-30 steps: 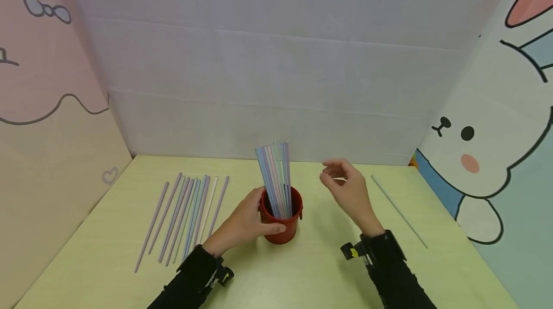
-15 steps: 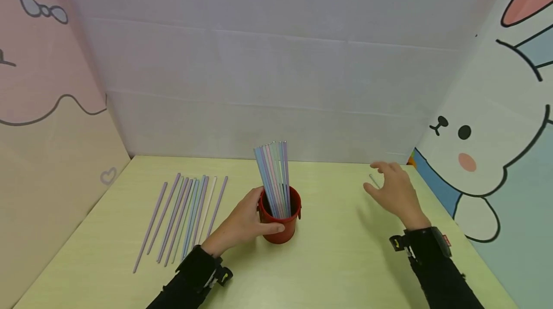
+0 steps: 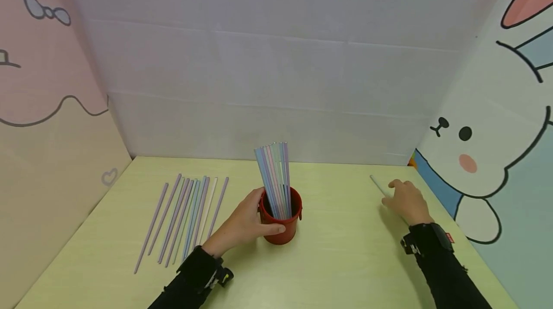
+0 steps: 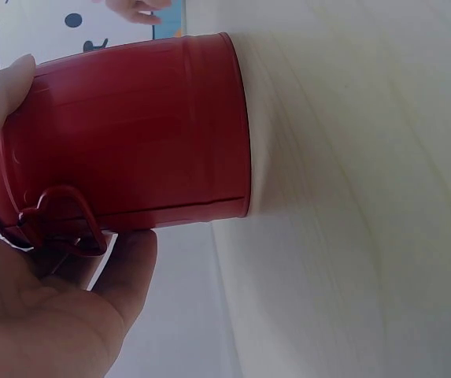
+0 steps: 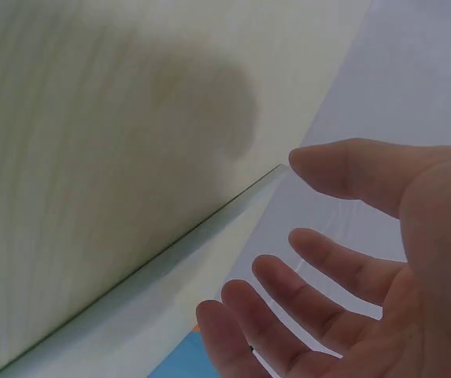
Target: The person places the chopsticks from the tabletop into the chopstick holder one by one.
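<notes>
bucket [image 4: 131, 134]: red | lone straw [image 5: 146, 279]: pale green | tabletop [image 3: 328, 261]: pale yellow, wood-grained

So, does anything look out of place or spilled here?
One pale straw looks odd: it lies alone by the right hand, far from the row of straws at the left. The straw bunch in the red bucket leans left, but nothing looks spilled or damaged.

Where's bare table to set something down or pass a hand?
Biggest: table between red bucket and right hand, back to the wall. Also a strip left of the straw row. Crowded: the row itself, the bucket's left side where the left hand grips, and right hand over the lone straw.
</notes>
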Tool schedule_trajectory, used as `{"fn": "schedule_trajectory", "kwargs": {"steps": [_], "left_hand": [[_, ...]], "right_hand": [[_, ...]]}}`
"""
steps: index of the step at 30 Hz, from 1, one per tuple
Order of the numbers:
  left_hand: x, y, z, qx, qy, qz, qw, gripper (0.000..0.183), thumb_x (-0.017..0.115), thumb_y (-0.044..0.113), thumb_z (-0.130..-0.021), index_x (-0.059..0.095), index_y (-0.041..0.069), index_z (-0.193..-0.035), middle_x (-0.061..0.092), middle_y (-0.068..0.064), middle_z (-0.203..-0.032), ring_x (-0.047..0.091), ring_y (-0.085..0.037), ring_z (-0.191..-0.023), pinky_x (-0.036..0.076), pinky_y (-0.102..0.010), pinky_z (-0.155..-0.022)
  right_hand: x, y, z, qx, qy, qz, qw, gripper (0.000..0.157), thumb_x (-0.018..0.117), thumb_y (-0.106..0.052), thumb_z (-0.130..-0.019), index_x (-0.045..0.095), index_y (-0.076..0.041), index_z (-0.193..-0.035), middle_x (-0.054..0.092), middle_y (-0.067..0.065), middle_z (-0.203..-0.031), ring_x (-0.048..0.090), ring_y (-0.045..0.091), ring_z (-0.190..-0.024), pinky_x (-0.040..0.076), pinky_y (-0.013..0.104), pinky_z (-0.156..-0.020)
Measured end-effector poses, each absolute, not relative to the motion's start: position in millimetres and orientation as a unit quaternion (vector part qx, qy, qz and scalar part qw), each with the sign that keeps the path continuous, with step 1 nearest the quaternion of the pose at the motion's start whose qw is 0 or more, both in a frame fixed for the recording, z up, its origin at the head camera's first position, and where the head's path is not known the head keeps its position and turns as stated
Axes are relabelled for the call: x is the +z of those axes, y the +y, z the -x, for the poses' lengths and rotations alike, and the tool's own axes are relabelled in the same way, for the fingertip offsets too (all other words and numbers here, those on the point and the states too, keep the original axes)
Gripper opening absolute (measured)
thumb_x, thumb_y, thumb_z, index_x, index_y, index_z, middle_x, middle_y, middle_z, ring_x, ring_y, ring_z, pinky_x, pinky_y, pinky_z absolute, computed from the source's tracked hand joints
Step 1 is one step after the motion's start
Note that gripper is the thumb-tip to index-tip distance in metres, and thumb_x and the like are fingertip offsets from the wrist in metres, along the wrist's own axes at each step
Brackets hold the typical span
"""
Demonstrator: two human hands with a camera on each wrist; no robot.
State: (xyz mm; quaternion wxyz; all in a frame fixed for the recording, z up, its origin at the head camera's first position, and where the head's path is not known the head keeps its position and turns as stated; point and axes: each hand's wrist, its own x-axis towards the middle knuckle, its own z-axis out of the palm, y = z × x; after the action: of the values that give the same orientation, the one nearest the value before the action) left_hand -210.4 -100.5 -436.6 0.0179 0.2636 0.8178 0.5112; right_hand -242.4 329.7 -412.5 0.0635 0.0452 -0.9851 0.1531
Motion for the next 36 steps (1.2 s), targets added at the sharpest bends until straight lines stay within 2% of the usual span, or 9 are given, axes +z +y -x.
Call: {"fn": "schedule_trajectory", "kwargs": {"steps": [5, 11, 19, 25, 30, 32, 36], "left_hand": [[-424.6, -99.3, 201.6, 0.514, 0.817, -0.26, 0.016, 0.085, 0.085, 0.033, -0.072, 0.037, 0.019, -0.14, 0.045, 0.001, -0.132, 0.047, -0.016, -0.115, 0.049, -0.039, -0.089], [-400.2, -97.9, 188.3, 0.523, 0.809, -0.268, 0.026, 0.082, 0.083, 0.022, -0.074, 0.036, 0.008, -0.14, 0.045, -0.01, -0.133, 0.048, -0.024, -0.116, 0.048, -0.038, -0.09], [-398.2, -97.9, 187.6, 0.518, 0.812, -0.266, 0.027, 0.082, 0.083, 0.022, -0.074, 0.037, 0.009, -0.14, 0.045, -0.009, -0.133, 0.047, -0.023, -0.117, 0.048, -0.039, -0.09], [-401.4, -97.7, 189.3, 0.526, 0.805, -0.273, 0.028, 0.082, 0.083, 0.02, -0.074, 0.037, 0.008, -0.14, 0.046, -0.009, -0.133, 0.048, -0.025, -0.116, 0.048, -0.039, -0.09], [-418.8, -98.0, 199.0, 0.521, 0.809, -0.271, 0.018, 0.084, 0.085, 0.028, -0.072, 0.037, 0.015, -0.14, 0.045, -0.003, -0.132, 0.048, -0.019, -0.115, 0.049, -0.04, -0.089], [-427.3, -98.6, 204.3, 0.516, 0.813, -0.268, 0.016, 0.085, 0.085, 0.034, -0.071, 0.036, 0.02, -0.14, 0.045, 0.002, -0.132, 0.048, -0.015, -0.115, 0.049, -0.039, -0.089], [-435.8, -100.4, 210.4, 0.511, 0.818, -0.265, 0.02, 0.087, 0.083, 0.046, -0.07, 0.036, 0.027, -0.14, 0.043, 0.009, -0.131, 0.046, -0.01, -0.115, 0.048, -0.035, -0.09]], "right_hand": [[-420.5, 339.6, 247.4, 0.137, -0.99, -0.028, 0.036, 0.041, 0.062, -0.011, -0.084, 0.054, 0.015, -0.113, 0.053, 0.035, -0.1, 0.052, 0.041, -0.079, 0.046, 0.051, -0.068], [-425.5, 347.7, 250.3, 0.127, -0.992, -0.013, 0.02, 0.024, 0.059, -0.008, -0.084, 0.061, 0.009, -0.101, 0.058, 0.027, -0.089, 0.053, 0.032, -0.068, 0.046, 0.045, -0.059], [-425.7, 346.8, 249.8, 0.127, -0.991, -0.025, 0.037, 0.014, 0.059, -0.003, -0.083, 0.063, 0.005, -0.094, 0.059, 0.022, -0.084, 0.052, 0.029, -0.064, 0.046, 0.044, -0.058], [-420.7, 340.8, 251.4, 0.159, -0.982, -0.075, 0.061, 0.016, 0.063, -0.009, -0.087, 0.062, 0.003, -0.098, 0.059, 0.016, -0.083, 0.053, 0.026, -0.065, 0.046, 0.042, -0.059], [-430.9, 341.6, 278.7, 0.235, -0.949, -0.153, 0.148, 0.018, 0.061, -0.028, -0.094, 0.061, -0.015, -0.107, 0.059, 0.0, -0.085, 0.053, 0.014, -0.068, 0.044, 0.043, -0.052], [-415.2, 324.9, 276.8, 0.278, -0.933, -0.168, 0.156, 0.022, 0.06, -0.033, -0.095, 0.06, -0.017, -0.111, 0.059, 0.0, -0.087, 0.056, 0.013, -0.069, 0.048, 0.042, -0.051], [-356.8, 266.4, 249.8, 0.379, -0.898, -0.179, 0.135, 0.025, 0.06, -0.024, -0.095, 0.059, -0.008, -0.115, 0.061, 0.01, -0.091, 0.063, 0.02, -0.074, 0.056, 0.035, -0.06]]}}
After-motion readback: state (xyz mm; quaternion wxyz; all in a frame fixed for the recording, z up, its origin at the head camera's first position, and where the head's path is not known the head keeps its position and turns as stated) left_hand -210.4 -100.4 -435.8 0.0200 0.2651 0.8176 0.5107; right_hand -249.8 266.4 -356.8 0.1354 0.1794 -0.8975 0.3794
